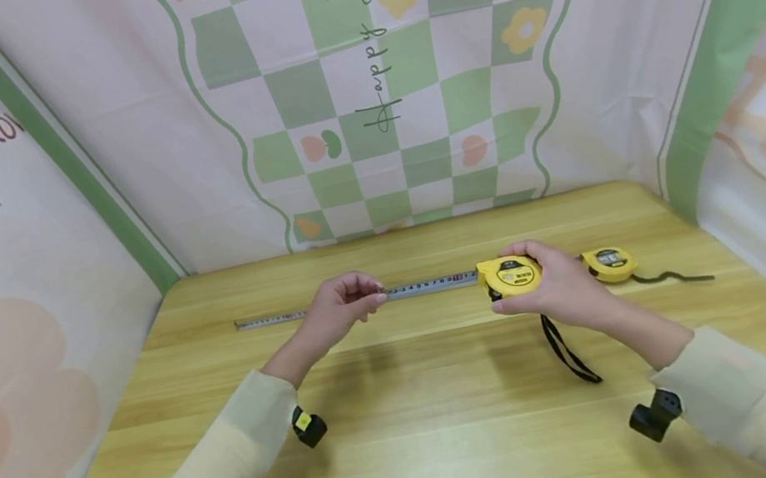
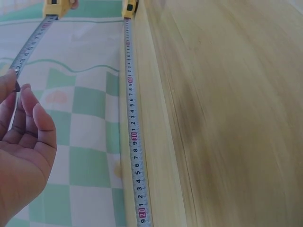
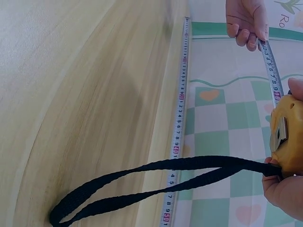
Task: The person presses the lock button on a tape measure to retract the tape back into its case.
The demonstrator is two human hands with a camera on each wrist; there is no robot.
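My right hand (image 1: 561, 285) grips the yellow case of a tape measure (image 1: 514, 276), raised above the table. A short length of its silver blade (image 1: 429, 286) runs leftward to my left hand (image 1: 341, 305), which pinches the hooked end between thumb and fingertips. From the held case hangs a black strap loop (image 3: 113, 177). Behind the right hand lies a second yellow tape measure (image 1: 610, 265). Its long blade (image 2: 135, 146) stretches leftward across the table, with the far end (image 1: 238, 326) past my left hand. In the head view, the held blade and hands overlap part of it.
The wooden table (image 1: 416, 436) extends toward me. A printed cloth (image 1: 395, 85) with green checks hangs just behind its far edge, and more cloth stands at both sides. The second tape measure's dark cord (image 1: 674, 276) trails right. Small black cameras (image 1: 310, 427) sit at both wrists.
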